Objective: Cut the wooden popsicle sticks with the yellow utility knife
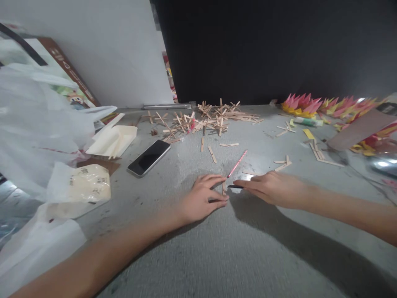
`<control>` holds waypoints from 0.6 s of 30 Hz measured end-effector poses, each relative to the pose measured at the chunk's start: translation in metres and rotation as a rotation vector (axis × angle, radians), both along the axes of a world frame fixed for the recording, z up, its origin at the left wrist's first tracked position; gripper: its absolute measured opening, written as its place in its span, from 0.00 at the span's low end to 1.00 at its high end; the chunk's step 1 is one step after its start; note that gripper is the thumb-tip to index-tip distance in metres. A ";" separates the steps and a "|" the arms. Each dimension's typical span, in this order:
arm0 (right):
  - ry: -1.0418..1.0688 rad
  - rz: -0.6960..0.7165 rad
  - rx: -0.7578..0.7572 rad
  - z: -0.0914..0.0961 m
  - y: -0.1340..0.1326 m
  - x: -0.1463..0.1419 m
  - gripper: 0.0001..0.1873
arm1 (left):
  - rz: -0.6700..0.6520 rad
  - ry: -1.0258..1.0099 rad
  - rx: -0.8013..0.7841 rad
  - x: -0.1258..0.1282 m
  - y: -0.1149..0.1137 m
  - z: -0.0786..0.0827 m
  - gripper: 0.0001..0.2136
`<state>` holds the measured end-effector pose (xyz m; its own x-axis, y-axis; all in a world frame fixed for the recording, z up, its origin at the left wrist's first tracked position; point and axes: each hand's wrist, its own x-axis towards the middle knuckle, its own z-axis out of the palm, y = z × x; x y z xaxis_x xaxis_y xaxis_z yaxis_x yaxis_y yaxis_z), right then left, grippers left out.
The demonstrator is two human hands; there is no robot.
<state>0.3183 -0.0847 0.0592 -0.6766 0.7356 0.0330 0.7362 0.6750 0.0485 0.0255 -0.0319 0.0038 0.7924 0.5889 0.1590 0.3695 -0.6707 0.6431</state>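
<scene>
While my left hand (pixel 208 196) pins the wooden craft stick (pixel 223 188), my right hand (pixel 272 188) should gently guide its gripped black tool (pixel 235 186).

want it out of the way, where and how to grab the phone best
Likely the long edges of the phone at mid-length, thumb and fingers pinching from above and right: it lies flat, screen up, and bare table separates it from the left hand.

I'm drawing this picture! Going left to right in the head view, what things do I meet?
White plastic bag → phone → left hand → right hand → small yellow strip.
</scene>
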 end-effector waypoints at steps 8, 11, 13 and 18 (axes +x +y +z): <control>-0.094 0.071 -0.011 0.006 0.009 -0.012 0.23 | 0.002 0.069 0.011 0.002 -0.002 0.006 0.07; -0.105 0.077 -0.014 0.006 0.009 -0.013 0.23 | 0.004 0.070 0.021 0.002 -0.002 0.005 0.08; -0.111 0.071 -0.015 0.006 0.009 -0.014 0.23 | 0.007 0.064 0.030 0.002 -0.002 0.003 0.08; -0.110 0.044 -0.056 0.008 0.010 -0.016 0.23 | 0.002 0.082 0.034 0.001 -0.001 0.002 0.08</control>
